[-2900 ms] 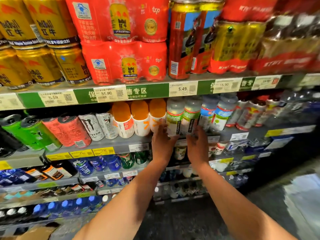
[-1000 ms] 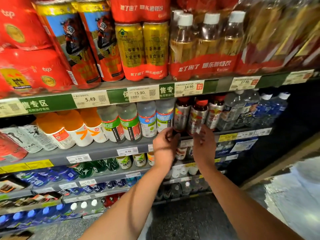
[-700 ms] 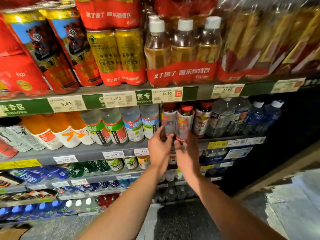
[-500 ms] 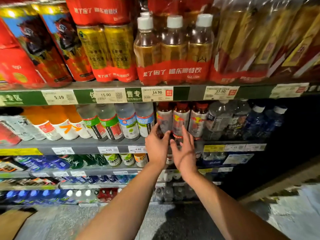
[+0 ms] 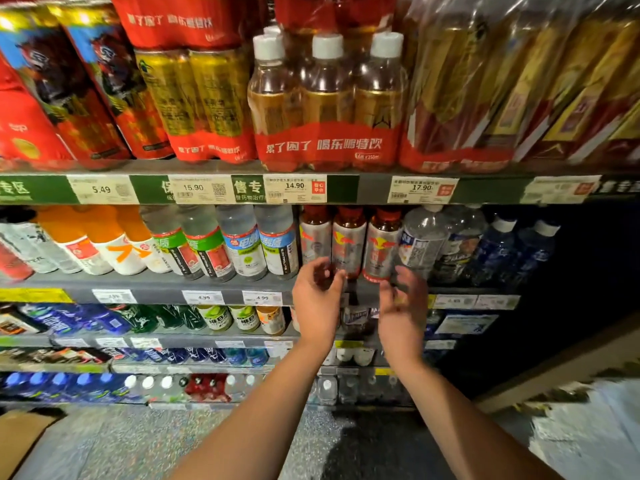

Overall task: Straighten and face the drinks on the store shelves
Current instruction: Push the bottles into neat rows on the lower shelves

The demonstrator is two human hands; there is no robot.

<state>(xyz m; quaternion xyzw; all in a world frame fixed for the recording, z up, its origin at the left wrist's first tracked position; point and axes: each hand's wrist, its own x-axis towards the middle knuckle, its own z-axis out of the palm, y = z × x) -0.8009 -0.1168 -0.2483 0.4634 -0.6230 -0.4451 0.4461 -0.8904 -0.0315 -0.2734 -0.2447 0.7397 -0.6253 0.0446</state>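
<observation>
I've let go: left hand [image 5: 317, 299] and right hand [image 5: 403, 303] both loose, grasping nothing, pulled back just off the shelf edge [image 5: 156, 289]. Red-cap bottles [image 5: 348, 242] upright at front, labels out. That trio's faced; clear bottles [image 5: 420, 242] next, imo.

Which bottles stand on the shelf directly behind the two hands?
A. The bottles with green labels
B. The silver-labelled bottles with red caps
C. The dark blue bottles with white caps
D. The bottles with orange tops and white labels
B: the left hand and the right hand are raised, holding nothing, in front of the three silver-labelled bottles with red caps; the orange-topped, green-labelled and blue bottles stand further off to the sides.
</observation>
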